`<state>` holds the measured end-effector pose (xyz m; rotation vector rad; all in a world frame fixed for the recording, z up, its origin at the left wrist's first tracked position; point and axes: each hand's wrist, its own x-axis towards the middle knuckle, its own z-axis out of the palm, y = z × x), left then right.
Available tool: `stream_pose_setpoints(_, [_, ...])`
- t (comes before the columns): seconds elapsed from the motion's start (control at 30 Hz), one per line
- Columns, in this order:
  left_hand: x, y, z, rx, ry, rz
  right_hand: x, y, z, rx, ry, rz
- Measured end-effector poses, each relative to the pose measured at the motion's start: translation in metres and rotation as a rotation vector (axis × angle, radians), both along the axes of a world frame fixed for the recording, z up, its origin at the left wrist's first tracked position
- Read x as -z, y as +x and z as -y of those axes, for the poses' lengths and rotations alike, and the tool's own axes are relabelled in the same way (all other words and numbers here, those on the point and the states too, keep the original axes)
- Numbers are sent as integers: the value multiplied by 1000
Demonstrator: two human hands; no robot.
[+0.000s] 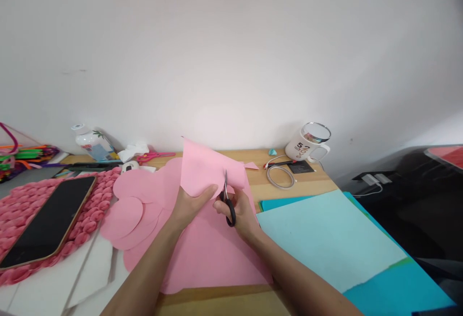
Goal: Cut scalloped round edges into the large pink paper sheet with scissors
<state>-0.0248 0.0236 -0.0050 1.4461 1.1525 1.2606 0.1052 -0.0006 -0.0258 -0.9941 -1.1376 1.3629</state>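
My left hand (193,205) pinches the lower edge of a raised pink paper sheet (206,166), thumb in front. In my right hand (240,207) are black-handled scissors (230,212), their blades pointing up at the sheet's lower edge, close to my left thumb. The sheet curls over toward its right side. Below both hands lies a larger pink sheet (220,258) on the table. Several pink paper circles (125,217) overlap to the left of my left hand.
A phone (50,219) lies on a pink braided mat (97,207) at left. White bottle (94,143), pink scissors (155,156) and a white mug (306,144) stand or lie along the wall. Light blue sheets (325,239) and a coiled cable (280,177) are at right.
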Motion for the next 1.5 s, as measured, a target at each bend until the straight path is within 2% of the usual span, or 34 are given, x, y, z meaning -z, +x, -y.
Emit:
stream_pose_setpoints(0.4, [-3, -4, -2, 71, 7, 37, 5, 1, 0, -14, 12, 33])
stream_pose_setpoints(0.6, [-3, -7, -2, 42, -13, 14, 8, 2, 0, -10, -29, 55])
stream_pose_setpoints(0.8, [-2, -5, -4, 70, -29, 64, 11, 1, 1, -1, -33, 47])
stream_pose_setpoints(0.93, [-1, -3, -3, 31, -19, 52, 9, 0, 1, -7, -67, 15])
stream_pose_setpoints(1.17, [-4, -1, -1, 32, -7, -52, 7, 1, -2, -36, 34, -21])
stream_pose_setpoints(1.5, [-5, -2, 0, 59, -4, -32, 7, 2, -1, -54, 62, -50])
